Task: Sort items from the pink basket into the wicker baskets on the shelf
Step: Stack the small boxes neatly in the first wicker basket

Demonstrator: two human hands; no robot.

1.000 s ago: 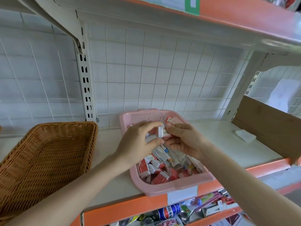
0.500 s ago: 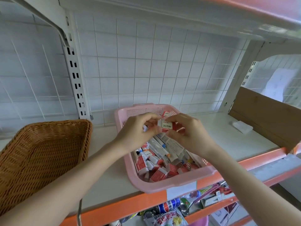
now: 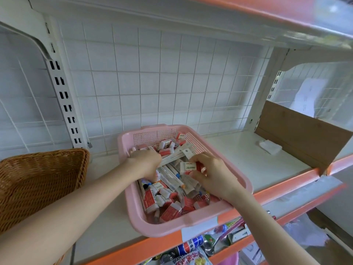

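Observation:
A pink basket sits in the middle of the white shelf, full of small red-and-white eraser boxes and several long wrapped pens. My right hand pinches one white eraser marked 2B just above the basket's contents. My left hand reaches down into the left side of the basket among the items; its fingertips are buried there, so I cannot tell whether they hold anything. An empty wicker basket stands to the left of the pink one.
A brown cardboard divider stands upright at the right end of the shelf, with a small white pad in front of it. A wire grid forms the back wall. The shelf below holds cans and packets.
Both hands held the eraser together above the basket. Now my left hand has let go and dropped into the basket, while my right hand keeps the eraser lower down.

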